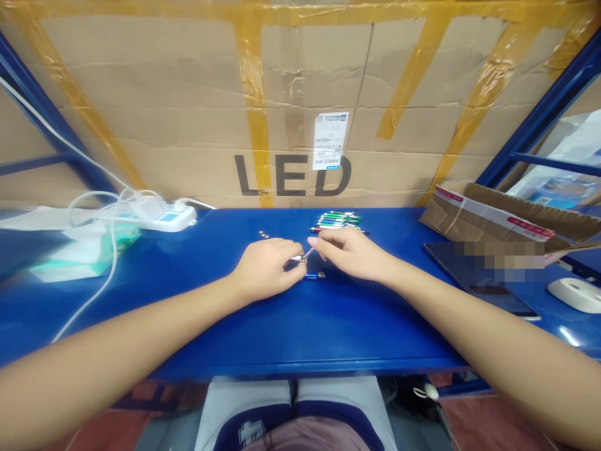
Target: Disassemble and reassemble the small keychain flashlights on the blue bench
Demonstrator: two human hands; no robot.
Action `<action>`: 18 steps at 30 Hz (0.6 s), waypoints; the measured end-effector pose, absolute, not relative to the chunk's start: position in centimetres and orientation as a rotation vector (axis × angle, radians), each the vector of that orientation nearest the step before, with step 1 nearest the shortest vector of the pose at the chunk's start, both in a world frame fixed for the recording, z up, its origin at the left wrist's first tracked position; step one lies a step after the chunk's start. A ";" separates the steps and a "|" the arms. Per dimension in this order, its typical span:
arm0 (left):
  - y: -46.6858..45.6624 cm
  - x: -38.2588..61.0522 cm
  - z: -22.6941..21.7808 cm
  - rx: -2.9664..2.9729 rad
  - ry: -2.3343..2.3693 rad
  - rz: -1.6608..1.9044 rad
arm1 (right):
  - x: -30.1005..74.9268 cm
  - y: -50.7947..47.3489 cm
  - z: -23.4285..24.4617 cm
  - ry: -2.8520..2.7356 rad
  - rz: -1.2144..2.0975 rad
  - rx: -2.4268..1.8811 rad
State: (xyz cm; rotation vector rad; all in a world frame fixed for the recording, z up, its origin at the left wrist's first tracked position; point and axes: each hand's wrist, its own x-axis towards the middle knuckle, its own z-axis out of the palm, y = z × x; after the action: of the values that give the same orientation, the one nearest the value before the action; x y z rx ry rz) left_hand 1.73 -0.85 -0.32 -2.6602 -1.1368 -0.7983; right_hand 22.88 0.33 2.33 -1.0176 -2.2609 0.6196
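Observation:
My left hand (267,268) and my right hand (350,250) meet over the middle of the blue table (300,332), both pinched on a small silver pen-like piece (304,255) held between them. A blue pen part (313,276) lies on the table just under my hands. Behind my right hand sits a pile of green, white and red pens (339,220). A few small metal bits (264,235) lie behind my left hand.
A white power strip (164,217) with cables and a teal packet (89,250) lie at the left. An open cardboard box (498,216), a dark tablet (479,279) and a white mouse (576,294) lie at the right. A taped cardboard sheet marked LED (293,175) stands behind.

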 end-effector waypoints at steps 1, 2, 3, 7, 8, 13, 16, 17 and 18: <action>-0.8 1.7 -0.3 -2.641 -1.114 -0.749 | 22.9 0.3 2.3 -2.305 0.603 -1.007; -0.9 1.7 -0.3 -2.629 -1.100 -0.708 | 23.0 0.4 2.2 -2.342 0.596 -0.991; -0.9 1.7 -0.3 -2.625 -1.098 -0.680 | 23.0 0.4 2.1 -2.369 0.594 -0.977; -1.2 1.8 0.1 -2.672 -1.198 -0.677 | 22.8 0.3 2.1 -2.369 0.523 -1.014; -1.2 1.9 0.2 -2.686 -1.238 -0.701 | 22.8 0.4 2.2 -2.347 0.500 -1.051; -1.3 2.0 0.4 -2.669 -1.326 -0.808 | 22.7 0.7 2.1 -2.217 0.527 -1.190; -0.9 1.9 0.1 -2.676 -1.345 -0.877 | 22.6 0.8 1.9 -2.129 0.617 -1.196; -0.7 1.8 0.0 -2.684 -1.350 -0.919 | 22.5 0.8 1.8 -2.104 0.660 -1.187; -0.4 1.8 -0.1 -2.689 -1.350 -0.970 | 22.5 0.8 1.8 -2.083 0.707 -1.172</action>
State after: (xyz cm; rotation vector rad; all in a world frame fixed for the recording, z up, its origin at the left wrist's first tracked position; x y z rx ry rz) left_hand 1.76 -0.45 -0.06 -2.6890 -1.3496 -0.9705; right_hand 22.49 0.77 1.79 -1.1722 -2.0829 0.7071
